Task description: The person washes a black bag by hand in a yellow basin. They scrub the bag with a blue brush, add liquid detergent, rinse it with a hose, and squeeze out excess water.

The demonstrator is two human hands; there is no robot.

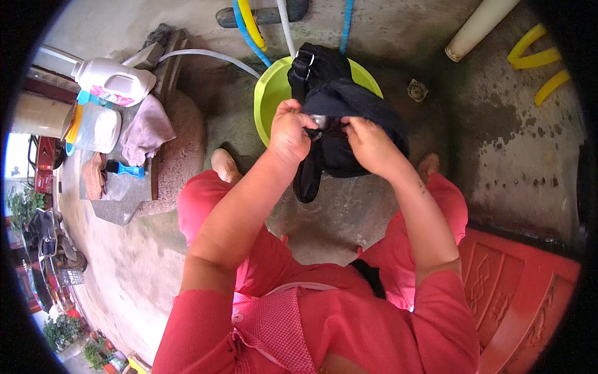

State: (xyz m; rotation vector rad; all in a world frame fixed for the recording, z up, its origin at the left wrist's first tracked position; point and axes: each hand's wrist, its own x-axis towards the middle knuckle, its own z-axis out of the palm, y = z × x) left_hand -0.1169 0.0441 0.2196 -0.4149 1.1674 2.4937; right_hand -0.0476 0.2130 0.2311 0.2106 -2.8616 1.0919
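Note:
A black fabric bag (359, 100) with straps and buckles lies over the lime-green basin (267, 105), partly hanging past its near rim. With thumb and fingers, my left hand (290, 133) grips the bag's edge on its left side. A shiny, rounded, clear or silvery object (319, 120) shows beside my left thumb; its kind is unclear. On the other side of the same fold, my right hand (370, 144) has its fingertips pinched on the bag's fabric. A black strap (307, 180) dangles toward the floor between my feet. The inside of the bag is mostly hidden.
On the left, a stone slab holds a white detergent bottle (117, 82), a clear tub (97, 127), a mauve cloth (148, 130) and a blue-handled brush (126, 169). Hoses hang behind the basin. A floor drain (417, 90) lies to the right, near a red panel (514, 280).

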